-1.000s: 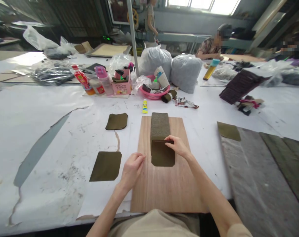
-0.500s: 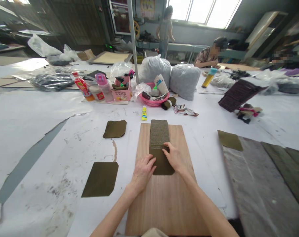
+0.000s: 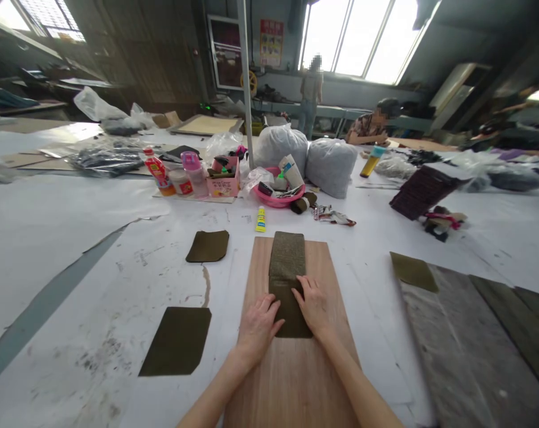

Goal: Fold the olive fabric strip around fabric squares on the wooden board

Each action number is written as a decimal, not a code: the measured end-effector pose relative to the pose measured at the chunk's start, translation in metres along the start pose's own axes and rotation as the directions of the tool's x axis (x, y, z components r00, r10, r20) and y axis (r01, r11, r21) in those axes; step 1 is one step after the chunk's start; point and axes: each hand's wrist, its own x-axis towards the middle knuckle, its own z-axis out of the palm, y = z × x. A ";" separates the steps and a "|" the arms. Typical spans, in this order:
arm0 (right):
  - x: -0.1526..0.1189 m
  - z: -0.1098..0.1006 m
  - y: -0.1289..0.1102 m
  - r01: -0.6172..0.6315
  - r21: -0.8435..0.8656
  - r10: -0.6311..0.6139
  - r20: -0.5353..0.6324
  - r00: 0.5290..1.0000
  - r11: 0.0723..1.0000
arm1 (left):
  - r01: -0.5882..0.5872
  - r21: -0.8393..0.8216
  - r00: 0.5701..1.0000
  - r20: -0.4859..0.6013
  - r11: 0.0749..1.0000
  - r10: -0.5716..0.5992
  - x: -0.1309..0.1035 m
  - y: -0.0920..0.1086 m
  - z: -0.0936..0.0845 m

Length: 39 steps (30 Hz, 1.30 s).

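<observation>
A long olive-green fabric piece (image 3: 287, 255), ribbed at its far end and smooth at the near end, lies on a wooden board (image 3: 298, 380). My left hand (image 3: 257, 326) rests at its left edge, fingers stretched forward and thumb apart. On the right edge, around where ribbed meets smooth, my right hand (image 3: 312, 306) touches the fabric with fingertips and thumb spread. Neither hand grips anything that I can see. Left of the board lie a smaller olive patch (image 3: 207, 246) and a larger one (image 3: 176, 341) with cut corners.
Beyond the board lies a yellow glue tube (image 3: 261, 219). Behind it stand a pink basin (image 3: 278, 200), a pink box (image 3: 223, 185), bottles and stuffed plastic bags (image 3: 332, 166). Grey sheets (image 3: 460, 333) with an olive patch (image 3: 414, 271) lie right. Two people are visible at the back.
The view has tilted upward, so the table things sit lower in the picture. Both hands stay on the fabric in nearly the same places.
</observation>
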 end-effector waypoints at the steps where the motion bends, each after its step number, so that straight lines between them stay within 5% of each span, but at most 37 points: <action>1: -0.004 0.000 -0.001 0.001 0.001 -0.001 -0.001 1.000 1.000 | 0.001 -0.008 1.000 0.007 1.000 -0.001 -0.002 0.001 -0.001; 9: -0.032 -0.016 -0.010 -0.031 0.062 0.030 0.003 1.000 0.998 | -0.031 -0.014 0.997 0.071 0.999 0.032 -0.027 0.011 -0.015; 19: -0.096 -0.054 -0.031 -0.094 0.157 0.077 0.113 0.991 0.983 | -0.204 -0.033 0.974 0.099 0.978 0.206 -0.098 0.035 -0.029; 25: -0.112 -0.069 -0.042 -0.130 0.188 0.095 0.185 0.978 0.973 | -0.265 -0.018 0.960 0.087 0.964 0.266 -0.124 0.038 -0.030; 29: -0.121 -0.066 -0.044 -0.165 0.239 0.127 0.166 0.978 0.957 | -0.282 -0.026 0.954 0.096 0.959 0.283 -0.133 0.042 -0.032; 36: -0.122 -0.070 -0.032 -0.382 0.460 0.384 0.093 0.919 0.802 | -0.224 -0.044 0.967 0.115 0.974 0.227 -0.128 0.045 -0.036; 39: -0.126 -0.077 -0.034 -0.321 0.381 0.329 0.045 0.943 0.867 | -0.240 -0.088 0.960 0.127 0.967 0.250 -0.126 0.044 -0.039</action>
